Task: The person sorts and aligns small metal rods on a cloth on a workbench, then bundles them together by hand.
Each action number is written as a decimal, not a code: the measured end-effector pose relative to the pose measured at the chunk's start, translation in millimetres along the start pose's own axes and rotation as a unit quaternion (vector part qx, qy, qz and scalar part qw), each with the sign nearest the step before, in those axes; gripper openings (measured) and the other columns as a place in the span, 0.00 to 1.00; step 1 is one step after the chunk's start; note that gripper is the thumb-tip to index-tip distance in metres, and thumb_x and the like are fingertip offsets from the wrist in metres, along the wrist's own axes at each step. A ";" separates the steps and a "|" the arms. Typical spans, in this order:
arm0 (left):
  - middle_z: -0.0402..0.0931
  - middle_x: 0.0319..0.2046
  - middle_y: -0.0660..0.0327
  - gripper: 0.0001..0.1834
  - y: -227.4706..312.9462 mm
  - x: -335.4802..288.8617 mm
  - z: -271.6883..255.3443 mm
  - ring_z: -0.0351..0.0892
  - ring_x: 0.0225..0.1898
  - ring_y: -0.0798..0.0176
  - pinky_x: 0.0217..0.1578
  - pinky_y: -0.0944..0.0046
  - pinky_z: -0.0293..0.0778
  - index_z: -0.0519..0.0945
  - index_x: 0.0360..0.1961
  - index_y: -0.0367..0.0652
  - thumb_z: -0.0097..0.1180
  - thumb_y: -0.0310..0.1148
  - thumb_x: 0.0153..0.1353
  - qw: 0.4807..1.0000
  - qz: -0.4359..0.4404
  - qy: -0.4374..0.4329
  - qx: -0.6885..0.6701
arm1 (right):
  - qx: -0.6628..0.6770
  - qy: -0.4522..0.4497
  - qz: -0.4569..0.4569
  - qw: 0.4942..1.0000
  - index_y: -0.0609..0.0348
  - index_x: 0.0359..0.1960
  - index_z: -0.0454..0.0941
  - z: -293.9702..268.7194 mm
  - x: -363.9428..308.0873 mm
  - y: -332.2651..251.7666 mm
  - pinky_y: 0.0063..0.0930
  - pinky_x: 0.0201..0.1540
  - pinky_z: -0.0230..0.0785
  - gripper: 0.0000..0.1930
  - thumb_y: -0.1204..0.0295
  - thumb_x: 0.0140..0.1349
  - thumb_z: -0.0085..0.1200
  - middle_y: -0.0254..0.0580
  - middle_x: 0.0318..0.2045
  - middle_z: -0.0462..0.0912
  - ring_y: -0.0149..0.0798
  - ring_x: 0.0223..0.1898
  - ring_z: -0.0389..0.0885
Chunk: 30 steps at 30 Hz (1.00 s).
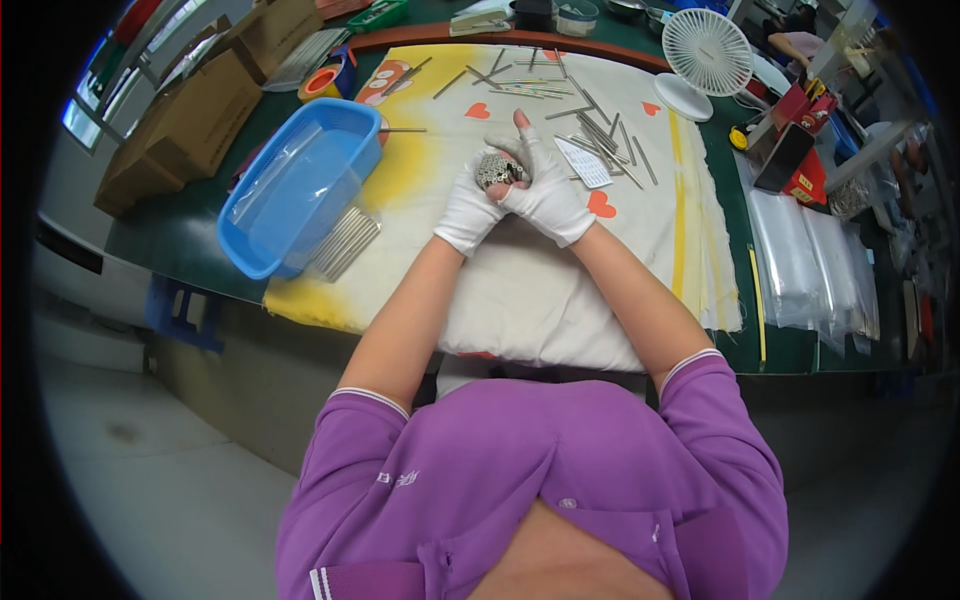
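Both my hands wear white gloves with bare fingertips and meet over the cloth. My left hand (467,208) is closed around a bundle of thin metal tubes (497,170), whose ends point up toward me. From the right, my right hand (546,192) wraps the same bundle, its thumb sticking up and away. Loose metal tubes (597,140) lie scattered beyond and to the right of my hands. A small white printed slip (583,163) rests among them, close to my right hand. The length of the held tubes is hidden by the gloves.
A blue plastic basin (240,225) stands at the left, with bagged tubes (348,243) beside it. Cardboard boxes (190,130) and tape rolls (322,82) are farther left. A white fan (706,55) stands at the back right. Clear plastic bags (805,260) lie on the right.
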State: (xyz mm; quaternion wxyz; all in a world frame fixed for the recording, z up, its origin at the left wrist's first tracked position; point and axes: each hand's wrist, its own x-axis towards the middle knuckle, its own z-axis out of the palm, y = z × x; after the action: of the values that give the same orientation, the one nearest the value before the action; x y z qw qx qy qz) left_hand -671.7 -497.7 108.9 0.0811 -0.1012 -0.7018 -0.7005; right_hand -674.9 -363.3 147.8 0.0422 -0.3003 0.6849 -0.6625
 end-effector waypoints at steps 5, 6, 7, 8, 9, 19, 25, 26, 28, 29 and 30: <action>0.76 0.35 0.64 0.23 -2.7 0.4 -3.4 0.76 0.34 0.69 0.38 0.69 0.76 0.70 0.47 0.43 0.64 0.22 0.50 0.998 -0.001 -0.049 0.037 | -0.096 -0.062 0.053 0.992 0.53 0.69 0.53 -9.3 1.4 15.8 0.28 0.57 0.64 0.43 0.57 0.55 0.63 0.47 0.60 0.69 0.39 0.54 0.72; 0.76 0.36 0.64 0.23 -4.8 -0.6 -2.1 0.76 0.35 0.69 0.38 0.69 0.76 0.70 0.46 0.43 0.64 0.21 0.50 0.999 0.021 -0.036 0.013 | -0.161 -0.034 -0.024 0.986 0.54 0.68 0.56 -6.0 2.2 15.6 0.29 0.55 0.66 0.41 0.59 0.54 0.64 0.49 0.57 0.71 0.40 0.52 0.74; 0.76 0.36 0.64 0.23 -7.0 -1.7 -0.7 0.76 0.36 0.69 0.39 0.69 0.76 0.70 0.46 0.44 0.63 0.20 0.50 0.999 0.043 -0.023 -0.011 | -0.224 -0.005 -0.101 0.969 0.54 0.66 0.59 -4.4 2.1 15.2 0.30 0.53 0.67 0.40 0.61 0.52 0.65 0.51 0.54 0.73 0.41 0.50 0.75; 0.76 0.36 0.64 0.23 -9.7 -3.8 2.7 0.76 0.36 0.69 0.39 0.69 0.76 0.70 0.46 0.44 0.63 0.20 0.50 0.999 0.041 -0.023 -0.012 | -0.224 -0.005 -0.098 0.970 0.54 0.66 0.59 -6.5 0.4 13.4 0.30 0.53 0.67 0.40 0.61 0.52 0.65 0.51 0.54 0.73 0.41 0.50 0.75; 0.75 0.37 0.64 0.22 -7.8 -8.3 6.6 0.75 0.37 0.69 0.39 0.68 0.75 0.69 0.46 0.44 0.62 0.20 0.50 0.994 0.061 -0.005 -0.090 | -0.175 -0.025 -0.085 0.980 0.55 0.65 0.61 -5.1 -0.6 1.5 0.29 0.54 0.66 0.37 0.61 0.53 0.64 0.47 0.53 0.73 0.39 0.50 0.74; 0.75 0.38 0.65 0.23 9.8 -8.3 11.9 0.76 0.39 0.69 0.42 0.67 0.75 0.70 0.48 0.42 0.61 0.21 0.51 1.000 -0.010 -0.020 -0.005 | 0.045 -0.038 0.129 0.990 0.53 0.62 0.66 -8.6 8.5 3.5 0.23 0.48 0.67 0.34 0.71 0.51 0.65 0.29 0.38 0.75 0.25 0.40 0.72; 0.74 0.40 0.64 0.23 8.6 -11.1 14.7 0.76 0.41 0.69 0.44 0.67 0.74 0.70 0.49 0.41 0.61 0.23 0.52 0.998 -0.022 0.003 -0.051 | 0.093 -0.041 0.140 0.985 0.53 0.61 0.67 -10.0 7.2 1.1 0.21 0.46 0.67 0.32 0.74 0.51 0.62 0.28 0.36 0.75 0.24 0.38 0.71; 0.74 0.41 0.63 0.23 9.3 -11.5 14.3 0.75 0.43 0.68 0.45 0.67 0.73 0.69 0.49 0.41 0.61 0.23 0.52 0.999 -0.023 -0.004 -0.035 | 0.094 -0.039 0.142 0.985 0.53 0.61 0.67 -10.4 6.9 -1.3 0.21 0.46 0.67 0.32 0.74 0.51 0.62 0.28 0.36 0.75 0.24 0.38 0.71; 0.74 0.41 0.63 0.23 10.7 -12.9 15.3 0.75 0.43 0.68 0.45 0.67 0.73 0.69 0.50 0.41 0.61 0.23 0.53 0.999 -0.020 -0.009 -0.050 | 0.063 -0.055 0.133 0.988 0.53 0.60 0.67 -11.4 6.4 -5.3 0.21 0.46 0.68 0.32 0.74 0.50 0.62 0.28 0.35 0.75 0.24 0.38 0.72; 0.74 0.41 0.64 0.22 10.6 -13.6 16.0 0.75 0.43 0.69 0.46 0.68 0.73 0.69 0.50 0.42 0.60 0.23 0.54 0.998 -0.015 -0.014 -0.065 | 0.064 -0.055 0.134 0.987 0.53 0.60 0.67 -12.2 5.9 -5.7 0.21 0.46 0.68 0.32 0.74 0.50 0.62 0.28 0.35 0.75 0.24 0.38 0.72; 0.74 0.41 0.64 0.22 9.7 -14.5 15.5 0.75 0.43 0.69 0.46 0.68 0.73 0.69 0.50 0.42 0.60 0.23 0.54 0.998 -0.017 -0.015 -0.064 | 0.053 -0.057 0.115 0.990 0.53 0.60 0.68 -11.8 5.4 -5.5 0.21 0.46 0.68 0.32 0.75 0.50 0.62 0.29 0.35 0.75 0.24 0.37 0.72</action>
State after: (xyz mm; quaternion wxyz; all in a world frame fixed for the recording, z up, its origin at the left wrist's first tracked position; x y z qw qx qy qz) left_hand -654.8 -482.7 114.5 0.0524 -0.1045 -0.6581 -0.7438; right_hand -682.8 -355.1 156.1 0.1725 -0.2541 0.6750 -0.6709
